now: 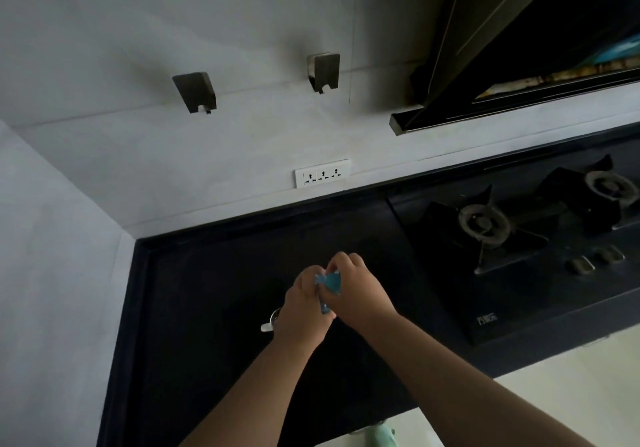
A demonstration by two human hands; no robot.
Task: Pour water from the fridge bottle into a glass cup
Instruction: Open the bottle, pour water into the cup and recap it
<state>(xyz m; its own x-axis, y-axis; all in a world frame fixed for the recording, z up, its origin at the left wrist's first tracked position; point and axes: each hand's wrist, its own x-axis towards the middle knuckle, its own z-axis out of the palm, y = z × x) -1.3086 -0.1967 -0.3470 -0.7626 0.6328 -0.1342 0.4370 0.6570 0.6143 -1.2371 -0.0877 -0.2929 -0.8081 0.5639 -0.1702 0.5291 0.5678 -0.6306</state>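
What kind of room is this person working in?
Most likely a home kitchen: a gas hob is set into the dark countertop, a range hood hangs above it, and a wall socket strip sits beside it.

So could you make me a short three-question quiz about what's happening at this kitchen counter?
1. True or false: both hands, left hand and right hand, hold the bottle.
2. Where is the glass cup? A) on the gas stove B) on the black counter, left of the hands
3. Fill in: the bottle's label is ____.

Key: 1 true; 2 B; 3 blue.
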